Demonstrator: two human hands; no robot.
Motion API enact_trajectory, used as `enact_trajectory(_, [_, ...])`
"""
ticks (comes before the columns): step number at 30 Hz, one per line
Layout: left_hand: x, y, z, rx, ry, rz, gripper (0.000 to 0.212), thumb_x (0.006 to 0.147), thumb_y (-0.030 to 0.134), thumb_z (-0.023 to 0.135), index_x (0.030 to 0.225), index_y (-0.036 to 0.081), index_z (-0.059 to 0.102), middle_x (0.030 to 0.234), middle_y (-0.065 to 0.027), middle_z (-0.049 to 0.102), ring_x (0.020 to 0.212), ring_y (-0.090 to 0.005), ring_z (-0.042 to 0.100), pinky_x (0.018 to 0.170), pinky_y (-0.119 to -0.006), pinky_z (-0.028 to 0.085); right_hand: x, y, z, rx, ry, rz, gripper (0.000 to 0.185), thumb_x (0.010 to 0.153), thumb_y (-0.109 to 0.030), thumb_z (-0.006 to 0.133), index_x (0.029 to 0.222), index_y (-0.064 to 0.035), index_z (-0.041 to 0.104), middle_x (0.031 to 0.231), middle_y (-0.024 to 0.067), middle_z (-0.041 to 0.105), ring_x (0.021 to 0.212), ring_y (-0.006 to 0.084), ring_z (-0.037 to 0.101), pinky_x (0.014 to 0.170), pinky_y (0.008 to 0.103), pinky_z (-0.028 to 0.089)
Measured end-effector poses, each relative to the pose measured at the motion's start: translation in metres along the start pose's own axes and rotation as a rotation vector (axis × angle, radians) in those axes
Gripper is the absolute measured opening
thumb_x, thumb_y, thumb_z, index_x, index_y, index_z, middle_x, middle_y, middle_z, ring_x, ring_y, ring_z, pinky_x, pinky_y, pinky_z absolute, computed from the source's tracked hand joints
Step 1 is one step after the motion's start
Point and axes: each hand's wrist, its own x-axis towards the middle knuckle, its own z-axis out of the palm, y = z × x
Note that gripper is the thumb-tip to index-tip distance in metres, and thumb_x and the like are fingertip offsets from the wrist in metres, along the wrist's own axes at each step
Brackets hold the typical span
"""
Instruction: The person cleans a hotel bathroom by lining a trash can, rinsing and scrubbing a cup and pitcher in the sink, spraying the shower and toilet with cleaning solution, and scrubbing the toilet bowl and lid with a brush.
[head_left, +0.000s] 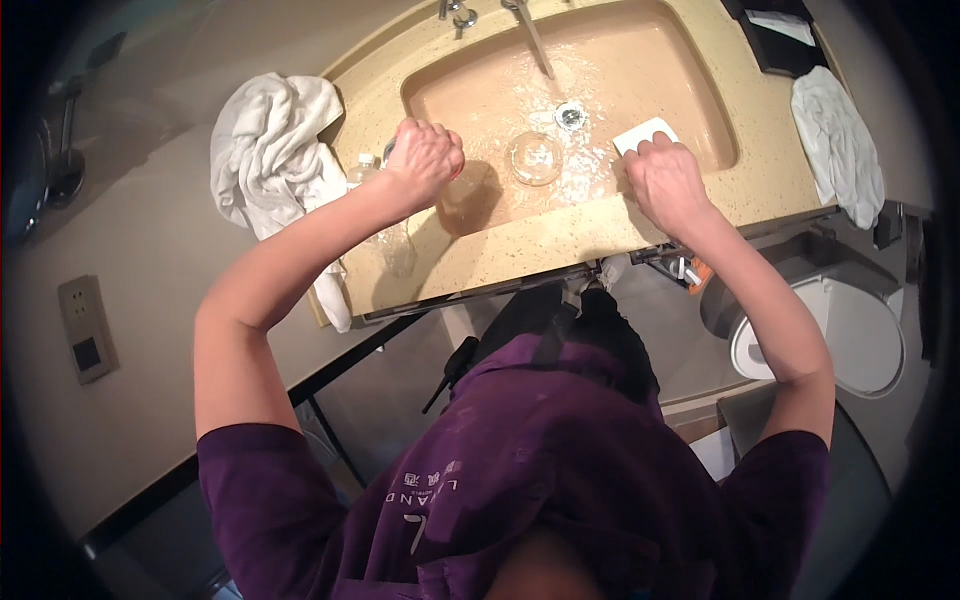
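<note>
My left hand (426, 159) is closed above the left edge of the sink basin (660, 45). A dark edge and a bit of red show around its fingers; the thing it grips is mostly hidden. A white sponge (639, 135) is in my right hand (666, 180), over the basin's front right rim. Between my hands, a clear round glass vessel (534, 159) sits in shallow water on the basin floor. Water runs from the faucet (531, 34) towards the metal drain (571, 115). Beside my left wrist stands a clear plastic bottle (365, 171) with a white cap.
Crumpled white towels (277, 142) hang over the left end of the speckled counter (480, 262). Another white cloth (836, 146) lies at the right end, near a black tray (776, 37). A toilet (855, 337) stands below right. A clear plastic item (394, 251) rests by my left forearm.
</note>
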Motion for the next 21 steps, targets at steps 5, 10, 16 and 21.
enact_trajectory(5, [0.005, 0.012, 0.017, -0.023, -0.084, -0.030, 0.034, 0.079, 0.021, 0.069, 0.107, 0.003, 0.067, 0.089, -0.0124, 0.069, 0.081, -0.0240, 0.069, 0.069, -0.043, 0.050, 0.003, -0.012, 0.000, -0.009, -0.029, -0.010, 0.008, 0.076, -0.014, 0.064, 0.071, -0.0071, 0.064, 0.074, 0.0101, 0.065, 0.083, 0.0278, 0.063, 0.068, 0.0391, 0.052])
enact_trajectory(10, [0.004, 0.014, 0.045, -0.148, -0.068, -0.139, 0.039, 0.075, 0.019, 0.074, 0.110, 0.006, 0.061, 0.096, -0.0125, 0.068, 0.087, -0.0266, 0.068, 0.071, -0.044, 0.049, 0.009, -0.019, 0.000, -0.013, -0.087, -0.030, 0.009, 0.078, -0.015, 0.065, 0.074, -0.0073, 0.065, 0.076, 0.0096, 0.066, 0.085, 0.0276, 0.063, 0.069, 0.0391, 0.052])
enact_trajectory(16, [-0.010, -0.017, 0.034, -1.306, -0.141, -0.297, 0.064, 0.075, 0.031, 0.084, 0.127, 0.007, 0.055, 0.112, -0.0149, 0.067, 0.107, -0.0278, 0.065, 0.093, -0.038, 0.049, 0.012, -0.021, 0.001, -0.021, -0.067, -0.016, 0.007, 0.077, -0.011, 0.064, 0.072, -0.0062, 0.064, 0.077, 0.0132, 0.066, 0.082, 0.0301, 0.063, 0.069, 0.0404, 0.053])
enact_trajectory(21, [-0.031, -0.005, 0.056, -2.298, -0.079, -0.248, 0.060, 0.083, 0.025, 0.079, 0.134, 0.004, 0.053, 0.118, -0.0132, 0.065, 0.105, -0.0236, 0.065, 0.094, -0.038, 0.050, 0.015, -0.020, 0.002, 0.037, -0.033, -0.005, 0.006, 0.075, -0.009, 0.066, 0.072, -0.0045, 0.064, 0.073, 0.0144, 0.065, 0.081, 0.0312, 0.063, 0.069, 0.0408, 0.053])
